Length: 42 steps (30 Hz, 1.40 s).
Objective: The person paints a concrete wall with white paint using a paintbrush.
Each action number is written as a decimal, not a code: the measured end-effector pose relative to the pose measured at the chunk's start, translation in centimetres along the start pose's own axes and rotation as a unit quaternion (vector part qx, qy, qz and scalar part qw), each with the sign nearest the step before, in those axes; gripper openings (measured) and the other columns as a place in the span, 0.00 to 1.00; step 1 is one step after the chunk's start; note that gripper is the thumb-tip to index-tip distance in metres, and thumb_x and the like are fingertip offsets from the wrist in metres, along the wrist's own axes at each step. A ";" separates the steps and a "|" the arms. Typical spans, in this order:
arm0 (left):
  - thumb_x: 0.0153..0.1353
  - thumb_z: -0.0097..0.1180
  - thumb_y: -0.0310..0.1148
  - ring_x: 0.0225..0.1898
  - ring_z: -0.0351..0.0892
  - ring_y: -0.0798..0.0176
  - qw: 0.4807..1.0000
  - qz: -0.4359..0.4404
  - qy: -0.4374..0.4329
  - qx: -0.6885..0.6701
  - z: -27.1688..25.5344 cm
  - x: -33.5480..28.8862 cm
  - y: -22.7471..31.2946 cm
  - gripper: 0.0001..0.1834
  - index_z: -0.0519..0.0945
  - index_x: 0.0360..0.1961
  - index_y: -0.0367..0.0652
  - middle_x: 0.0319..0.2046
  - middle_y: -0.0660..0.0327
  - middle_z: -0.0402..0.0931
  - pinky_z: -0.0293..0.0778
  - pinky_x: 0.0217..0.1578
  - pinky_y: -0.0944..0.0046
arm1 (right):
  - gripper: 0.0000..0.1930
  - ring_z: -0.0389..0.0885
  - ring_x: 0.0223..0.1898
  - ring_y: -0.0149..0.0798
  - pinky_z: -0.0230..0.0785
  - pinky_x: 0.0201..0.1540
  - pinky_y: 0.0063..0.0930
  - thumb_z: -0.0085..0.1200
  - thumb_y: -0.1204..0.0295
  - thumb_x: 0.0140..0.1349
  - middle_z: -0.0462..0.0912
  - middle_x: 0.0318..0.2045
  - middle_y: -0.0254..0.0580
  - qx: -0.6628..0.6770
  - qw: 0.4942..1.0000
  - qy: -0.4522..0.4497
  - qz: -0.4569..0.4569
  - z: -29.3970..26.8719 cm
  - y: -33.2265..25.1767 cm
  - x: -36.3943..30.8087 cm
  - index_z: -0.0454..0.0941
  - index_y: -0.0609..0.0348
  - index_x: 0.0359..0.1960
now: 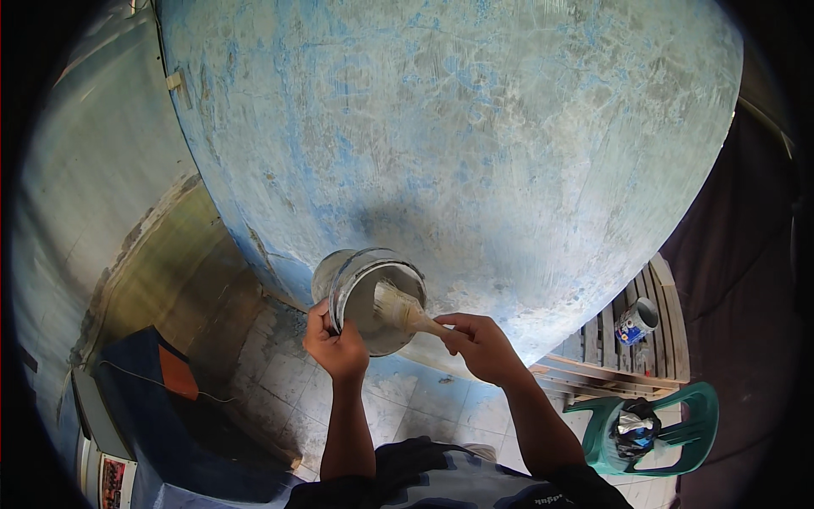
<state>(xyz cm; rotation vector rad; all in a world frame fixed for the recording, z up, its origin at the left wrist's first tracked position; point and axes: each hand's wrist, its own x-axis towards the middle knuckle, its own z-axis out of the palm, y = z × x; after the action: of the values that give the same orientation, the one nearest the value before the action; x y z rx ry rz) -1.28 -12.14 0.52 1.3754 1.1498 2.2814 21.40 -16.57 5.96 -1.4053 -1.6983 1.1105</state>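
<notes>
The paintbrush (401,309) lay with its bristles in the mouth of the tilted bucket (329,273), its handle pinched in the closed right hand (476,346), while the left hand (337,343) gripped the bucket's rim. That one-sided hold, if it slackened or the brush pressed hard, could have tipped the bucket and slopped its contents onto the tiled floor (392,409) beside the patchy blue wall (475,153). The contents' depth and the left hand's far fingertips could not be made out.
</notes>
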 end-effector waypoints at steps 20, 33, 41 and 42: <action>0.54 0.48 0.11 0.30 0.74 0.78 0.971 -0.087 -0.202 -0.090 3.8 3.8 0.9 0.18 0.79 0.46 0.28 0.29 0.64 0.82 0.69 0.34 0.75 | 0.15 0.77 0.34 0.25 0.70 0.39 0.21 0.58 0.78 0.68 0.84 0.33 0.34 0.146 0.984 0.066 -0.078 -6.3 -0.1 -2.3 0.81 0.67 0.56; 0.50 0.53 0.21 0.33 0.81 0.33 0.848 0.153 -0.473 0.181 17.0 13.1 12.1 0.09 0.76 0.35 0.34 0.28 0.42 0.81 0.75 0.37 0.43 | 0.15 0.74 0.34 0.20 0.68 0.38 0.17 0.57 0.83 0.67 0.82 0.33 0.30 0.008 0.963 0.222 -0.154 -18.2 -6.9 -9.2 0.83 0.65 0.55; 0.49 0.54 0.24 0.35 0.80 0.34 0.789 0.156 -0.553 0.217 24.8 14.5 16.1 0.06 0.77 0.29 0.31 0.30 0.38 0.80 0.73 0.37 0.45 | 0.16 0.74 0.30 0.22 0.67 0.33 0.20 0.58 0.79 0.67 0.84 0.32 0.34 -0.104 0.869 0.408 -0.261 -24.6 -12.0 -8.2 0.83 0.63 0.56; 0.50 0.54 0.25 0.35 0.81 0.35 0.787 0.164 -0.555 0.215 25.5 14.4 16.6 0.07 0.77 0.30 0.31 0.30 0.39 0.80 0.73 0.37 0.45 | 0.16 0.74 0.28 0.25 0.67 0.32 0.22 0.58 0.78 0.67 0.84 0.30 0.37 -0.161 0.827 0.459 -0.282 -25.4 -13.0 -7.5 0.83 0.62 0.55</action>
<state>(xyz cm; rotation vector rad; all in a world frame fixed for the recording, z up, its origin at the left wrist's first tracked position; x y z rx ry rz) 15.30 -2.26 28.16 2.6670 0.9958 0.8589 39.97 -19.74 28.66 -1.1795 -1.4009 -0.2158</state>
